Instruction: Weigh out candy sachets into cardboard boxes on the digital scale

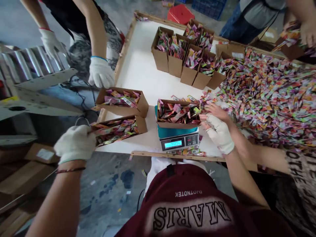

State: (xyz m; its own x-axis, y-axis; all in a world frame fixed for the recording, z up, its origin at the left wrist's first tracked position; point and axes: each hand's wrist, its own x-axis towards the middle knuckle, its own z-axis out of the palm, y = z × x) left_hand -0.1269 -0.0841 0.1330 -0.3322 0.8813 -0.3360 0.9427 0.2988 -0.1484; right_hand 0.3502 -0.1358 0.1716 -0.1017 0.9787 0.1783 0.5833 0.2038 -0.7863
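Note:
My left hand [75,143], in a white glove, is closed on the left end of a cardboard box [142,125] full of small colourful packets. This box sits at the table's left edge and tilts a little. On the digital scale [179,142] stands another filled cardboard box [179,125]; the lit display is too blurred to read surely. My right hand [219,133], in a white glove with bare fingertips, has its fingers stretched toward that box's right end. Whether they touch it I cannot tell. A co-worker's bare hand [218,112] is just beyond my right hand.
A co-worker's gloved hand [101,73] is by another filled box [142,103]. Several filled boxes [174,65] stand at the back of the white table [138,49]. Loose packets [276,95] heap on the right. A roller conveyor [32,62] stands at left.

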